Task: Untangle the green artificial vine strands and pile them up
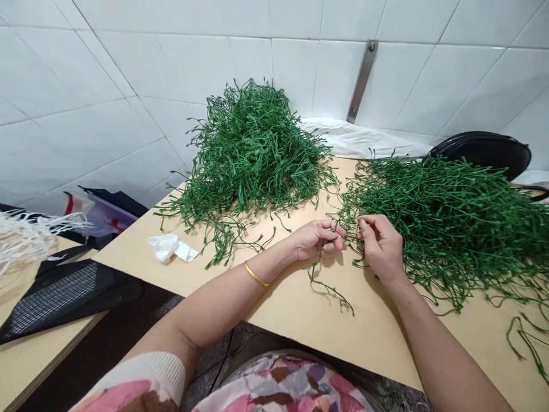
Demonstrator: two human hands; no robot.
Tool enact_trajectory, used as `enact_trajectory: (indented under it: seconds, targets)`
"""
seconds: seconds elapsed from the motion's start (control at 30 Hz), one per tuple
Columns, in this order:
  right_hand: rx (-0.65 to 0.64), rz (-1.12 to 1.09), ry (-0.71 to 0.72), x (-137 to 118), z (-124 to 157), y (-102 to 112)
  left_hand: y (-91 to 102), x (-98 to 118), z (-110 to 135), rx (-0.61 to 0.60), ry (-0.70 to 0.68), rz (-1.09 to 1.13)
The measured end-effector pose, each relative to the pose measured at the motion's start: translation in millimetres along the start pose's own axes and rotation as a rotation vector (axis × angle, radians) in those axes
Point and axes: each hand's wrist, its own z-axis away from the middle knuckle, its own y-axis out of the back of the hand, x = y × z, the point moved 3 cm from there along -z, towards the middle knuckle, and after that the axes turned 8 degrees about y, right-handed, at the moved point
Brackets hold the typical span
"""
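Note:
My left hand (pixel 316 239) and my right hand (pixel 381 247) meet near the middle of a tan table (pixel 300 297). Both pinch thin green plastic stems (pixel 331 287) that hang down from the fingers onto the table. A large spread of the same green stems (pixel 450 223) lies just right of my right hand. Another tall heap of green stems (pixel 253 154) sits behind and left of my left hand. A gold bangle (pixel 256 275) circles my left wrist.
A crumpled white scrap (pixel 171 248) lies near the table's left corner. A black round object (pixel 484 150) and white cloth (pixel 360 138) sit at the back by the tiled wall. A second table at left carries black mesh (pixel 55 294) and white strands (pixel 26 234).

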Motion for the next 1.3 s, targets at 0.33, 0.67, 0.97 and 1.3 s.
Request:
enact_trajectory:
  seconds: [0.33, 0.67, 0.97, 1.3]
  targets:
    - [-0.203, 0.059, 0.244, -6, -1, -9, -2.7, 6, 6, 0.023, -0.035, -0.136]
    - [-0.211, 0.247, 0.192, -9, 1, -8, -2.5, 3, 1, 0.352, -0.251, -0.296]
    - [-0.208, 0.269, 0.267, -19, 4, -9, 3.4, 4, 0, 0.300, -0.230, -0.019]
    - [-0.238, 0.419, 0.375, -14, 6, -13, 3.8, 7, 0, 0.291, -0.213, -0.013]
